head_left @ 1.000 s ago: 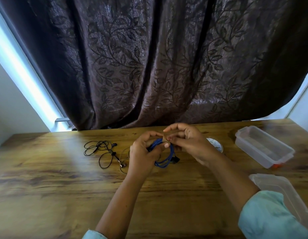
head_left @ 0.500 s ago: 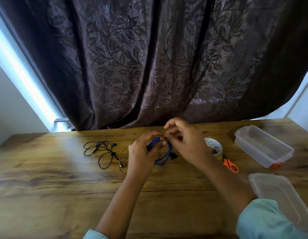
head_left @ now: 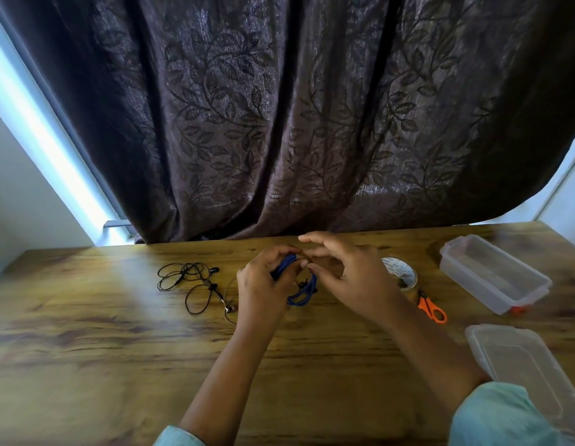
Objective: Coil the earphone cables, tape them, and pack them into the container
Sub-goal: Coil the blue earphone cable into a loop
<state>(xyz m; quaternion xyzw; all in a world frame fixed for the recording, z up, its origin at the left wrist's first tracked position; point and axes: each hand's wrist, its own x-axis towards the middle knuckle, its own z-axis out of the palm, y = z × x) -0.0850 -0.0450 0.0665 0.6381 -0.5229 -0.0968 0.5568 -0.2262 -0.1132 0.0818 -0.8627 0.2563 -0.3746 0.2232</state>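
Pinching the blue earphone coil point(head_left: 300, 289) in your left hand point(head_left: 263, 286), press what looks like tape around it with your right hand's point(head_left: 350, 278) closed fingertips; keep loops bunched mid-desk.

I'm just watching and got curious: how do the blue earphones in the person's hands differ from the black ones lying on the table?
The blue earphones are gathered into a tight coil, while the black earphones sprawl in loose, uneven loops. The blue earphones are held above the table by the left hand, with the right hand at the coil; the black earphones lie untouched to the left. Both are thin, wired earphones, and neither is in the container.
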